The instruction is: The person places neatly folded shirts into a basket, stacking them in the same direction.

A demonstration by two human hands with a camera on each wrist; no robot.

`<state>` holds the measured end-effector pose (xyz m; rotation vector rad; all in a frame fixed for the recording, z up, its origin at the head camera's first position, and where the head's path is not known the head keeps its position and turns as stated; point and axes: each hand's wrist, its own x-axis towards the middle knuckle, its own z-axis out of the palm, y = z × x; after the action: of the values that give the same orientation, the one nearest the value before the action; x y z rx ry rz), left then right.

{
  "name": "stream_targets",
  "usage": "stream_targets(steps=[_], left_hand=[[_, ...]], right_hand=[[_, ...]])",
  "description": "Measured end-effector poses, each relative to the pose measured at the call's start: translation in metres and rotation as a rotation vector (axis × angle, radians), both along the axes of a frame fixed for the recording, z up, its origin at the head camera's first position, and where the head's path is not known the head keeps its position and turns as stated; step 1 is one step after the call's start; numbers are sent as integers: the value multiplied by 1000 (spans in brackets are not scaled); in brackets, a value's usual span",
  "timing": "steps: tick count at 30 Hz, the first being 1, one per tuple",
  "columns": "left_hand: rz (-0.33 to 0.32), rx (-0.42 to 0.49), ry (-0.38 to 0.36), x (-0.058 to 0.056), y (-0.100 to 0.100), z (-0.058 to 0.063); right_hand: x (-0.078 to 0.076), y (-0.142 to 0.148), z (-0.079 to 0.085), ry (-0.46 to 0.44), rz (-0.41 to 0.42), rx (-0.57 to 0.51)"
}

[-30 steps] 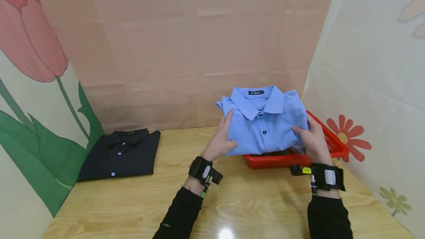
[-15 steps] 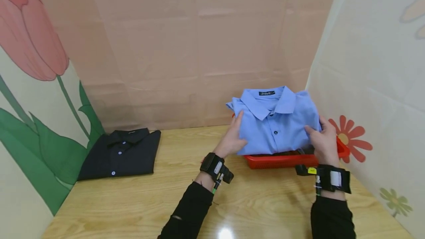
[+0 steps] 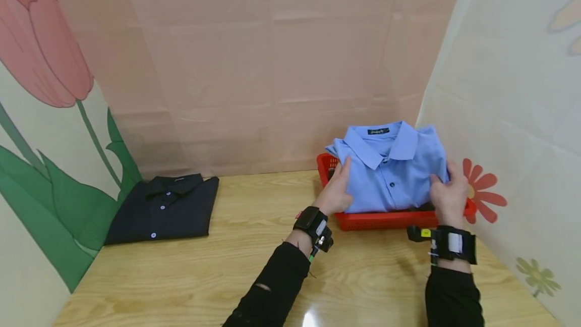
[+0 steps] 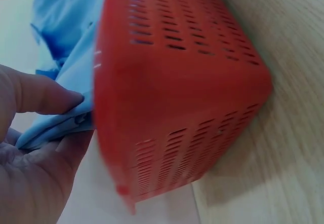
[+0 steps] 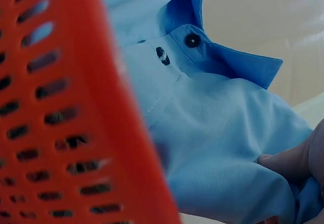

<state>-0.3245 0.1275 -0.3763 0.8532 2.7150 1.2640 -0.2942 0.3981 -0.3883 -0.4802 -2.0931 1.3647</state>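
Observation:
A folded light blue collared shirt (image 3: 376, 180) with dark buttons lies over the red plastic basket (image 3: 376, 222), its collar toward the back wall. My left hand (image 3: 335, 188) grips the shirt's left side; in the left wrist view the thumb and fingers pinch the folded layers (image 4: 55, 125) just beside the basket's rim. On the opposite side my right hand (image 3: 449, 193) holds the shirt's right edge, and the right wrist view shows that thumb (image 5: 291, 160) pressing into the cloth. Dark contents of the basket are mostly hidden under the shirt.
A folded black collared shirt (image 3: 165, 211) with pale buttons lies at the left of the wooden table (image 3: 181, 281). A pinkish-brown sheet (image 3: 254, 74) hangs behind the table. A flower-printed white sheet (image 3: 508, 115) stands close to the basket's right.
Both hands have carried the blue shirt rightward and slightly down, from partly beside the basket to over it. The black shirt and the basket stay in place.

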Motion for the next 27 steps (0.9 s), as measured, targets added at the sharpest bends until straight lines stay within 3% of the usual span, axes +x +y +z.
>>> stream_targets(steps=[8, 14, 18, 21, 27], left_hand=[[39, -182, 56, -3, 12, -12], [55, -390, 201, -9, 17, -22], [92, -517, 263, -13, 17, -27], [118, -558, 251, -15, 17, -29], [134, -557, 163, -16, 15, -29]], right_hand=[[-4, 12, -9, -44, -12, 90], [-5, 16, -16, -49, 4, 184], [-8, 20, -19, -104, 20, 239], [-11, 23, -19, -155, 38, 271], [-11, 27, -23, -229, 47, 312]])
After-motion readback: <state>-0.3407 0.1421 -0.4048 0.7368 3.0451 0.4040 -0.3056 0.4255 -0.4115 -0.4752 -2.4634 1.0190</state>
